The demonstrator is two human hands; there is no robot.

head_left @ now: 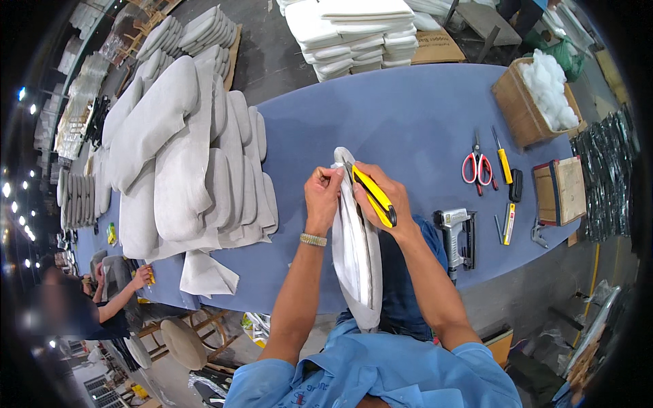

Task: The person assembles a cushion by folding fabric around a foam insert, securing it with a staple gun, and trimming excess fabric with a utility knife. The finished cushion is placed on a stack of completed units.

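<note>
A grey fabric cushion (367,285) stands on its edge in front of me, its long opening showing white padding. My right hand (388,194) is closed around a yellow utility knife (373,195), whose tip meets the cushion's edge near its far end. Close beside the tip, my left hand (322,197) pinches the cushion's fabric edge; a metal watch band (313,239) circles that wrist. The near end of the cushion rests against my blue shirt.
Grey padded cushions (180,170) are piled on the blue table (306,122) at left. Scissors (477,166), a yellow-handled screwdriver (502,160) and a staple gun (454,234) lie at right. Behind them stands a carton (520,102) of white stuffing. Another person (112,306) works at far left.
</note>
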